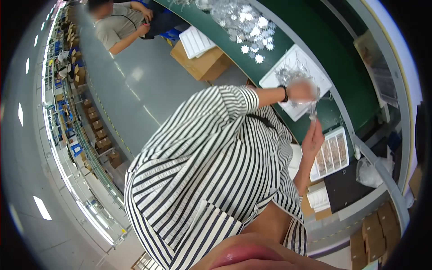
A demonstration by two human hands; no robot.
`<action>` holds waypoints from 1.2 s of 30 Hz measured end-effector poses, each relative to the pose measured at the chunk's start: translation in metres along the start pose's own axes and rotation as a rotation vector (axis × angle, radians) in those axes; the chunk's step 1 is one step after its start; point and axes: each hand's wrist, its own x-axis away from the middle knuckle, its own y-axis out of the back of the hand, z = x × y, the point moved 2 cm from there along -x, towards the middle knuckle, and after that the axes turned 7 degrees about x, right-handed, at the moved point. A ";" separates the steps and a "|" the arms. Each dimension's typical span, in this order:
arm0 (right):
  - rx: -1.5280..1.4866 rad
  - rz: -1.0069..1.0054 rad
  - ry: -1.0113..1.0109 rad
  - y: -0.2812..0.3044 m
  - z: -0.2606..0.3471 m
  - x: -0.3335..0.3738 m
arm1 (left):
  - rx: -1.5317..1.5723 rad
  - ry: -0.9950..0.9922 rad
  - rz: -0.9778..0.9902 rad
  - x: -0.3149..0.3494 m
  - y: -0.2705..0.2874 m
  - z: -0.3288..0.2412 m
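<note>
My left hand, with a black band at its wrist, is over a white foam tray. A tangle of shiny silvery-clear pieces lies in that tray, partly under the hand. Blur hides the fingers of this hand. Just nearer, my right hand is closed, its fingertips pinching a small clear piece that reaches up toward my left hand. Whether the left fingers also hold that piece is hidden.
Silvery star-shaped pieces are heaped farther along the green table. A compartmented white tray stands beside my right hand. A clear plastic bag lies near a grey frame bar. Another person stands beyond a cardboard box.
</note>
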 end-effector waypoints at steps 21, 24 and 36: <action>-0.894 -0.247 -0.497 0.005 -0.001 -0.015 | 1.151 0.163 0.092 0.048 0.003 -0.055; -0.604 -0.328 -0.499 0.005 0.002 -0.019 | 0.914 0.119 0.082 0.051 0.014 -0.059; 0.124 -0.428 0.020 -0.007 -0.006 -0.012 | 0.303 -0.123 -0.079 0.057 0.037 -0.080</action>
